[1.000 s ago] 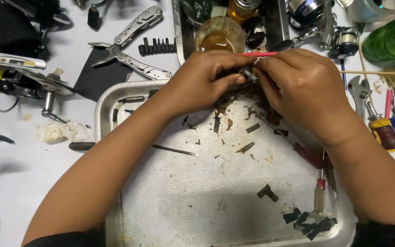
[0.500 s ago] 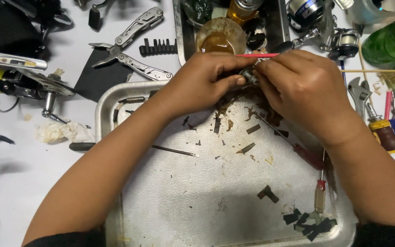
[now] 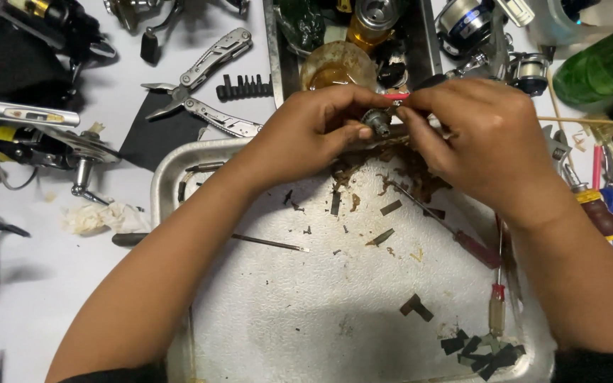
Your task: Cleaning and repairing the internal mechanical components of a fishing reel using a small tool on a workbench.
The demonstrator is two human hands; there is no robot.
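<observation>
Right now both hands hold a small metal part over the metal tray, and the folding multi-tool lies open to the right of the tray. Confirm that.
One thing is off. In the head view the folding multi-tool lies open to the upper left of the metal tray, not to its right. The rest stands: the left hand and the right hand hold the small metal part over the tray.
</observation>
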